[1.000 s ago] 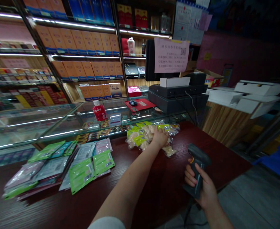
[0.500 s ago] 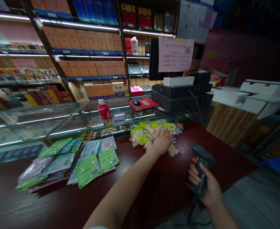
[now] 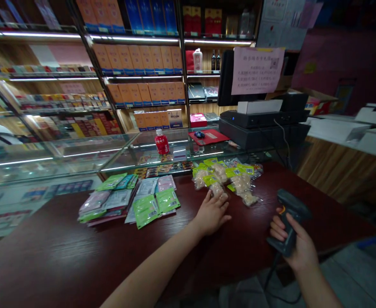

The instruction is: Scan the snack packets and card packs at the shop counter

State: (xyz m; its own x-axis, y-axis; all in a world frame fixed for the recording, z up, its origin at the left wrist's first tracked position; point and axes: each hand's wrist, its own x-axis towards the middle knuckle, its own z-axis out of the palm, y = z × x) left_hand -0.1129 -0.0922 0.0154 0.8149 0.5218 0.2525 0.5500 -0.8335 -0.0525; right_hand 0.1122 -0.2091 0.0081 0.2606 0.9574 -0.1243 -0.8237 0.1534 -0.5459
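My right hand [image 3: 295,239] is wrapped round the handle of a dark barcode scanner [image 3: 291,218], its cable hanging below the table edge. My left hand [image 3: 212,211] lies palm down with fingers spread, the fingertips at the near bag of a cluster of clear snack packets [image 3: 242,183] with yellow-green labels. Whether the fingertips touch that bag or only reach over it, I cannot tell. Left of this cluster, flat green, pink and silver pouches [image 3: 146,209] lie in an overlapping pile on the dark red wooden table [image 3: 111,261].
A glass display counter [image 3: 124,158] runs behind the table, bearing a red bottle [image 3: 161,143] and a mouse [image 3: 200,134] on a red mat. At the back right stand a monitor [image 3: 227,81] and a black cash drawer [image 3: 261,132]. White boxes [image 3: 332,128] sit further right.
My left hand has drawn back from the middle of the snack packets to their near edge. My right hand still holds the scanner. The camera view has turned left.
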